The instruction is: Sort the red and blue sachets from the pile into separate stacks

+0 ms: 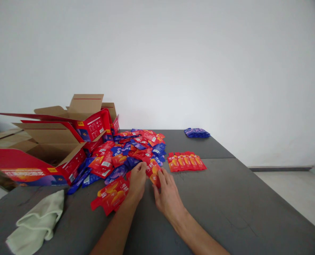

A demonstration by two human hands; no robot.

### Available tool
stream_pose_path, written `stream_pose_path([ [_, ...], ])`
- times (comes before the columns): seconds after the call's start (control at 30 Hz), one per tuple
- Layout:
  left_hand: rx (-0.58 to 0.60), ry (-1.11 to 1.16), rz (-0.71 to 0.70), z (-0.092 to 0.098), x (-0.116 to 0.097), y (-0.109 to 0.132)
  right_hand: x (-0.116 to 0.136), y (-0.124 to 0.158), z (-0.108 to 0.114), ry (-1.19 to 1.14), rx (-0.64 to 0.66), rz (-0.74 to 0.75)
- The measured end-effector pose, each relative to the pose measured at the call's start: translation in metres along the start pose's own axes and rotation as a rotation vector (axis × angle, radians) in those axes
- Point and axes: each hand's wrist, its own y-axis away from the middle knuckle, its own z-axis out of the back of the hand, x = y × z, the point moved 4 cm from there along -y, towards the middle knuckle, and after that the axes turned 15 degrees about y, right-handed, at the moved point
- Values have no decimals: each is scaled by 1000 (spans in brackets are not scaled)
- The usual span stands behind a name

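A red pouch (pixel 152 169) with yellow-orange fruit and white lettering is held over the table between my two hands. My right hand (pixel 169 193) grips its lower right part, thumb below and fingers on top. Curled closed, my left hand (pixel 137 180) pinches at the pouch's upper left edge; its fingertips are partly hidden. Several red pouches (pixel 111 195) lie together beside my left wrist, partly covered by it. Behind my hands spreads a loose heap of red and blue pouches (pixel 136 147). To the right, a row of overlapping red pouches (pixel 186 162) lies flat.
Open red cardboard boxes (pixel 53 176) stand along the left, flaps up. A pale green cloth (pixel 39 221) lies crumpled at the front left. Blue pouches (pixel 197 133) are stacked at the table's far right edge. The dark table (pixel 226 198) meets a white wall behind.
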Motion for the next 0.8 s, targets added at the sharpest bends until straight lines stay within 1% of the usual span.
stream_pose_path([
  [0.07, 108, 117, 107, -8, 4, 1, -9, -2, 1, 22, -43, -28],
  [0.1, 147, 148, 146, -12, 5, 2, -15, -4, 2, 33, -64, -45],
  [0.13, 161, 134, 155, -14, 6, 3, -22, -5, 4, 46, -85, -64],
  [0.17, 157, 83, 137, -15, 6, 3, -31, -7, 6, 63, -107, -84],
  [0.27, 128, -152, -6, -16, 4, 5, -61, -14, 13, 145, -162, -147],
  [0.33, 138, -254, -59, -16, 5, 6, -83, -20, 17, 217, -180, -203],
  [0.43, 159, -301, -62, -16, 10, 6, -111, -31, 20, 319, -179, -276],
  [0.53, 178, -324, -70, -16, 13, 5, -135, -40, 21, 386, -162, -318],
  [0.67, 192, -369, -87, -17, 10, 7, -164, -46, 23, 488, -95, -373],
  [0.8, 241, -459, -144, -22, 4, 13, -184, -42, 24, 563, -75, -440],
])
